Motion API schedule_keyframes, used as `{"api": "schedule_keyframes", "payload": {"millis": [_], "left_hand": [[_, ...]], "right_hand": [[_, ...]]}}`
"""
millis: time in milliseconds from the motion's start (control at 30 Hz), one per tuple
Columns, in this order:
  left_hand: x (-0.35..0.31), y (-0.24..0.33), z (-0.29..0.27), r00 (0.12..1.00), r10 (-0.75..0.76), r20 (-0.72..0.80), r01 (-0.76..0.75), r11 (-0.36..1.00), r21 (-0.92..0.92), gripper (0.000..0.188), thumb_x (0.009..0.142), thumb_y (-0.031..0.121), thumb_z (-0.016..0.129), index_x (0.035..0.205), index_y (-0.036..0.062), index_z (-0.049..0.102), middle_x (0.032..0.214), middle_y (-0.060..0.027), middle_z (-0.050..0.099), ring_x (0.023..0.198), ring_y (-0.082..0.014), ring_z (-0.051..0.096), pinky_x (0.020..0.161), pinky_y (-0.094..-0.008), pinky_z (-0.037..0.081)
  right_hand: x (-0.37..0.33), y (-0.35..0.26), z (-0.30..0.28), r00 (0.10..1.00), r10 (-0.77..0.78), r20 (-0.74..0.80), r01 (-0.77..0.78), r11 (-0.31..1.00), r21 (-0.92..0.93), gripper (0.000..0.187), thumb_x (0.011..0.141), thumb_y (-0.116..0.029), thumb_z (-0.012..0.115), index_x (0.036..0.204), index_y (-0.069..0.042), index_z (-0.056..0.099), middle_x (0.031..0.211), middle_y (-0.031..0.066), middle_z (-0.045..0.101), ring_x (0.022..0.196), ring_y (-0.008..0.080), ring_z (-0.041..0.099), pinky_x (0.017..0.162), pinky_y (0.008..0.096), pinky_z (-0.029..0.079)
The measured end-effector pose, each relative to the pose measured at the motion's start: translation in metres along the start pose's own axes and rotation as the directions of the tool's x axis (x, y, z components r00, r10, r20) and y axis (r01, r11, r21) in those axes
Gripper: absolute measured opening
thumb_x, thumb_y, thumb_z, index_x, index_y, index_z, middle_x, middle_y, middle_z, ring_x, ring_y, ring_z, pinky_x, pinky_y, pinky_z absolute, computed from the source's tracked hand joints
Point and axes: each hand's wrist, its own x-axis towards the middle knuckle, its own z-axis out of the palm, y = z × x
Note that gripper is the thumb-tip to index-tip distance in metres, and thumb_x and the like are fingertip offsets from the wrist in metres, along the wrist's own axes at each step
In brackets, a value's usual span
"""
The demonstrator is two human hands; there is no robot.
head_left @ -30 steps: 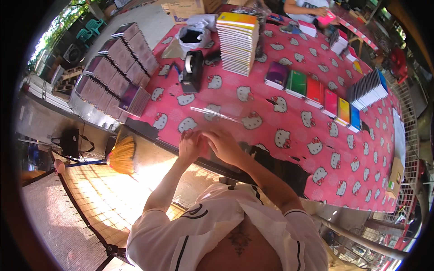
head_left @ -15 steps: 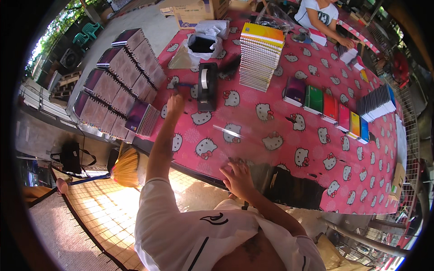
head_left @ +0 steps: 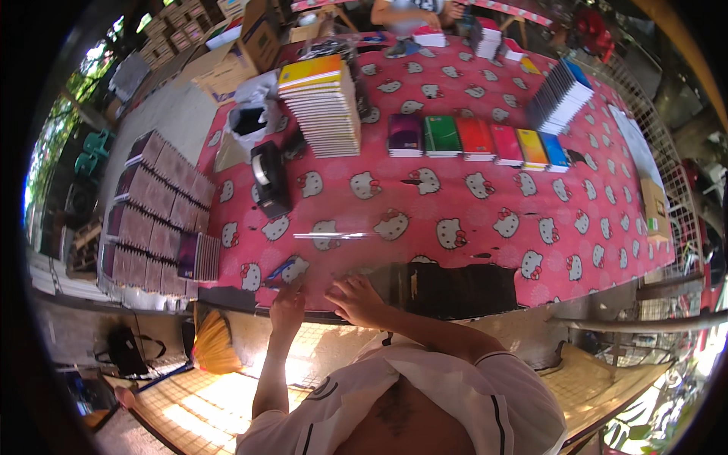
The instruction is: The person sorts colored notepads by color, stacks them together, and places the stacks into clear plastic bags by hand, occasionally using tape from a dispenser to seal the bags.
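At the table's near edge, my left hand [head_left: 288, 305] is closed around a slim blue tool [head_left: 282, 270]; its exact kind is blurred. Just to the right, my right hand [head_left: 355, 302] lies with fingers apart on a clear plastic sheet [head_left: 331, 236], which shows mainly by its white glare streak. Beyond the left hand stands a black tape dispenser [head_left: 271, 182] with a pale roll. A tall stack of yellow-covered spiral notebooks [head_left: 321, 114] rises behind it.
Stacked purple spiral notebooks [head_left: 163, 212] line the left edge. Coloured notebook piles [head_left: 478, 140] form a row at centre right, near a leaning blue-covered stack [head_left: 561, 95]. A bag-lined bin [head_left: 254, 121] and cardboard box [head_left: 243, 57] stand far left. Another person's hands [head_left: 436, 19] work across the table.
My left hand has drawn back from beside the tape dispenser to the near edge, bringing the blue tool. My right hand stays by the sheet. The view has shifted.
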Motion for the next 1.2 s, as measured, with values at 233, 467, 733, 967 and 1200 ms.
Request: {"api": "schedule_keyframes", "payload": {"millis": [233, 467, 733, 967, 1200], "left_hand": [[0.058, 0.065, 0.003, 0.987, -0.110, -0.115, 0.108, 0.994, -0.025, 0.027, 0.087, 0.010, 0.067, 0.113, 0.0058, 0.067, 0.089, -0.0150, 0.069, 0.074, -0.0321, 0.067, 0.064, -0.0444, 0.053], [0.172, 0.320, 0.161, 0.880, 0.471, -0.063, -0.468, 0.836, -0.286, 0.039, 0.084, 0.015, 0.069, 0.121, 0.0045, 0.061, 0.119, -0.0164, 0.064, 0.113, -0.0359, 0.060, 0.095, -0.0484, 0.048], [0.310, 0.458, 0.322, 0.792, 0.595, -0.138, -0.582, 0.803, 0.128, 0.039, 0.087, 0.014, 0.062, 0.124, 0.0003, 0.060, 0.126, -0.0184, 0.061, 0.120, -0.0343, 0.057, 0.105, -0.0449, 0.044], [0.331, 0.458, 0.295, 0.784, 0.620, 0.029, -0.619, 0.784, -0.055, 0.041, 0.089, 0.012, 0.063, 0.129, 0.0071, 0.060, 0.128, -0.0176, 0.063, 0.122, -0.0326, 0.058, 0.103, -0.0458, 0.046], [0.316, 0.442, 0.302, 0.606, 0.781, -0.151, -0.735, 0.623, 0.268, 0.052, 0.086, 0.011, 0.062, 0.136, 0.0014, 0.051, 0.111, -0.0161, 0.066, 0.112, -0.0289, 0.062, 0.098, -0.0436, 0.048]], "right_hand": [[-0.050, 0.129, -0.110, 0.935, 0.210, -0.285, -0.171, 0.973, 0.155, 0.053, 0.087, -0.028, 0.069, 0.136, -0.012, 0.055, 0.131, 0.0163, 0.056, 0.121, 0.0355, 0.055, 0.105, 0.0493, 0.040], [-0.187, 0.418, -0.294, 0.565, 0.425, -0.707, -0.774, 0.570, -0.275, 0.053, 0.084, -0.014, 0.064, 0.136, -0.009, 0.053, 0.131, 0.0132, 0.058, 0.123, 0.0344, 0.053, 0.102, 0.0532, 0.040], [-0.230, 0.491, -0.346, 0.647, 0.533, -0.545, -0.722, 0.659, -0.212, 0.038, 0.091, -0.011, 0.062, 0.129, -0.010, 0.060, 0.121, 0.0073, 0.066, 0.109, 0.0312, 0.063, 0.093, 0.0478, 0.048], [-0.286, 0.437, -0.337, 0.307, 0.736, -0.603, -0.237, 0.673, 0.701, 0.026, 0.087, 0.008, 0.053, 0.109, -0.004, 0.061, 0.111, 0.0145, 0.069, 0.102, 0.0178, 0.064, 0.087, 0.0323, 0.051], [-0.273, 0.387, -0.272, 0.849, 0.342, -0.403, -0.338, 0.937, 0.084, 0.025, 0.078, 0.010, 0.056, 0.091, -0.009, 0.065, 0.119, 0.0076, 0.067, 0.116, 0.0308, 0.058, 0.092, 0.0435, 0.048]]}}
